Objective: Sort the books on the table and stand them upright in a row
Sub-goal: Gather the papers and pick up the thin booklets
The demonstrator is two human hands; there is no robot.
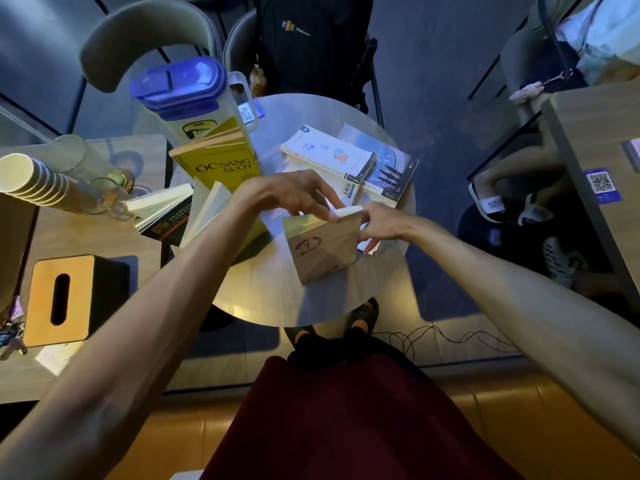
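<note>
- Your left hand curls over the top edge of the beige book, which stands upright on the table; the thumb is hidden.
- Your right hand meets the book's right edge; its fingertips are hidden, so I cannot tell the grip.
- Your left forearm covers part of the yellow book.

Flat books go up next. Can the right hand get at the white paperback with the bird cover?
Probably yes. The white bird-cover paperback lies uncovered just beyond the right hand, with nothing standing between; that hand must first let go of the upright beige book.
</note>
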